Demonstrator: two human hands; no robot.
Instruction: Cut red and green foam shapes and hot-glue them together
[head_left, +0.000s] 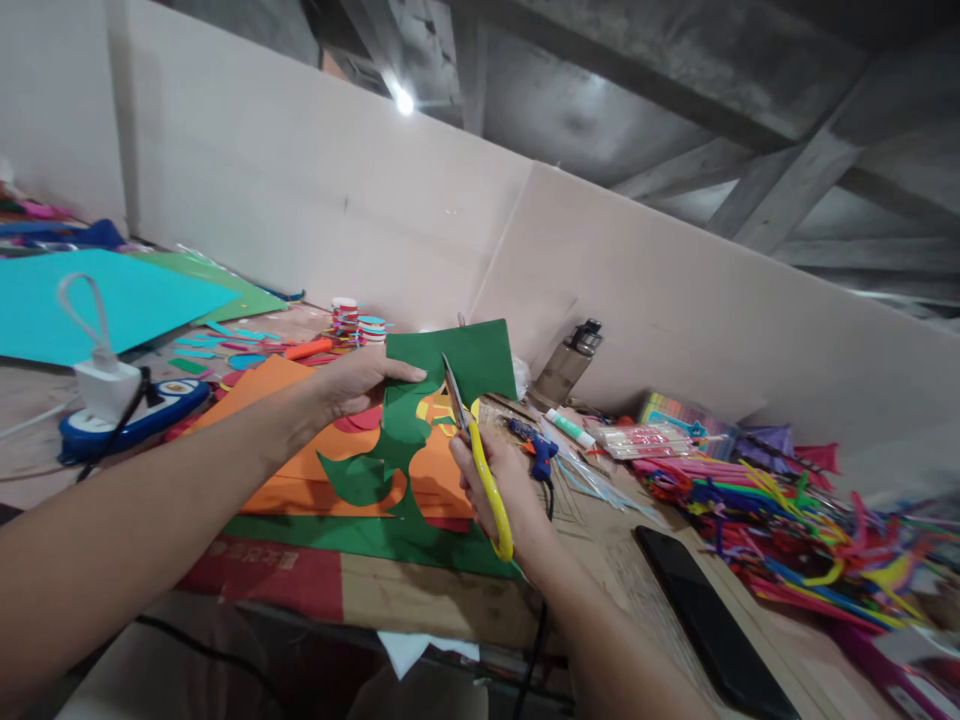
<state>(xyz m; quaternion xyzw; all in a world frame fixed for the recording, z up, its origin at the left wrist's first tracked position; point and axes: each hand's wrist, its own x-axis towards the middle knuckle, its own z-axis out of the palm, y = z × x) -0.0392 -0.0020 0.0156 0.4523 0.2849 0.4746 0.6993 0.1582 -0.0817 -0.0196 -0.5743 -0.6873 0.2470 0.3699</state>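
Note:
My left hand (352, 385) pinches a sheet of green paper (465, 360) and holds it up above the table. Its lower part is cut into curved, leaf-like shapes (367, 475). My right hand (499, 480) grips yellow-handled scissors (480, 465), whose blades point up into the green paper near its middle. Orange sheets (300, 470) and a larger green sheet (360, 535) lie flat under the cut paper.
A cyan sheet (97, 300) and a white charger on a blue power strip (131, 410) lie left. Paper scraps and stacked discs (352, 320) sit behind. Right: blue glue gun (536, 450), bottle (566, 365), black phone (705, 620), heap of coloured pipe cleaners (795, 530). A partition wall runs behind.

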